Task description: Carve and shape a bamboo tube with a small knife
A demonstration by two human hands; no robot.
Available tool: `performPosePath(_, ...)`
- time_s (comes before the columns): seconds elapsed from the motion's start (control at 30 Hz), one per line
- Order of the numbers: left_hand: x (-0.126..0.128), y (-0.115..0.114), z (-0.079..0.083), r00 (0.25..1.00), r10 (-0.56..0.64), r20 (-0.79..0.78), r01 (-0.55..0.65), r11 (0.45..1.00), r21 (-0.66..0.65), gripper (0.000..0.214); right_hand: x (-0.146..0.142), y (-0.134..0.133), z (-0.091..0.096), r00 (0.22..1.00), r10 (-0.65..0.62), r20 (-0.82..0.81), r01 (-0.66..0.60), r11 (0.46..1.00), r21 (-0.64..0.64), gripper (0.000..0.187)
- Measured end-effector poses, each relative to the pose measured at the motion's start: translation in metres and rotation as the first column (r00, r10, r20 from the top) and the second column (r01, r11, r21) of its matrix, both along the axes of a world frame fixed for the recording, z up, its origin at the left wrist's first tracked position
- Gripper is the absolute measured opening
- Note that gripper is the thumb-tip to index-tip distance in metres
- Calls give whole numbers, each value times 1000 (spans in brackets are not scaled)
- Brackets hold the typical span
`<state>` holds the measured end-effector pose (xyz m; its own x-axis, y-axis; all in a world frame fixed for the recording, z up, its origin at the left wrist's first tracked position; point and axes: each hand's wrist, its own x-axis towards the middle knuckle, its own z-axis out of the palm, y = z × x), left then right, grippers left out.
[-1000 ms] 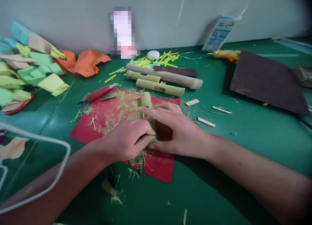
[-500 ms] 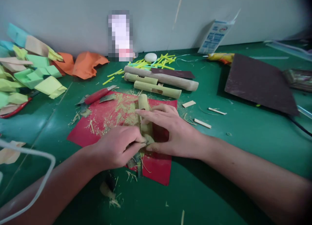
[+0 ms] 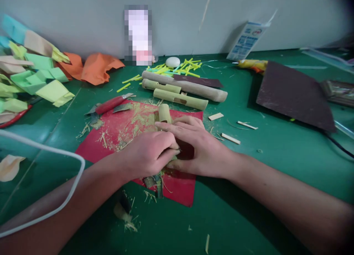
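A pale bamboo piece [image 3: 164,113] with a notch cut in it lies lengthwise on a red sheet [image 3: 182,190] strewn with dust and shavings. My right hand [image 3: 196,146] grips it from the right, thumb at the near end and fingers over the far part. Over the bamboo's middle, my left hand [image 3: 153,152] pinches something small and dark at its fingertips; most of it is hidden. Dark scraps [image 3: 155,183] lie just below the hands. A red-handled knife [image 3: 112,104] rests at the sheet's upper left.
Behind the sheet lie two notched bamboo tubes [image 3: 179,99] and a longer pale stick [image 3: 193,87]. Yellow strips [image 3: 188,67] and a white oval object [image 3: 173,62] sit near the wall. Folded papers [image 3: 41,76] crowd the left; dark sandpaper [image 3: 295,96] lies right. A white cable [image 3: 80,166] crosses my left forearm.
My left hand has slid right and slightly up across the bamboo, covering more of its middle. My right hand keeps its hold. The view has shifted a little.
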<state>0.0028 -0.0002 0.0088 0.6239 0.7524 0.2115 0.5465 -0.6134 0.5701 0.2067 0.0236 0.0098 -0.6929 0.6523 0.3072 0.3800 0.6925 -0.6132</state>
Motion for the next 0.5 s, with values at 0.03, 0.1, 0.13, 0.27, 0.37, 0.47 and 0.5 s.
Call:
performPosePath(0.03,0,0,0,1000,-10,3,10,1000,0,12,0,0,0,1000,-12,-1,12,1000,-8,75)
performPosePath(0.1,-2,0,-1,1000,-13,-14,13,999,-33,12,1,0,-1,1000,-27,12,28,999,-30,83)
performPosePath(0.13,-3,0,-1,1000,-5,-24,4,999,-51,12,1,0,-1,1000,-25,19,26,999,-37,86)
performPosePath(0.27,-3,-1,0,1000,29,-4,-29,999,-27,10,0,1,-2,1000,-29,-2,29,999,-23,88)
performPosePath(0.37,-2,-1,0,1000,18,-3,-18,1000,-21,10,0,0,-2,999,-44,4,44,998,-39,89)
performPosePath(0.47,-3,-2,0,999,28,-21,-29,998,-51,13,1,0,-1,999,-24,23,25,998,-63,89)
performPosePath(0.5,-3,-2,-1,999,33,-16,-34,998,-50,13,0,0,-1,999,-22,23,23,998,-62,89)
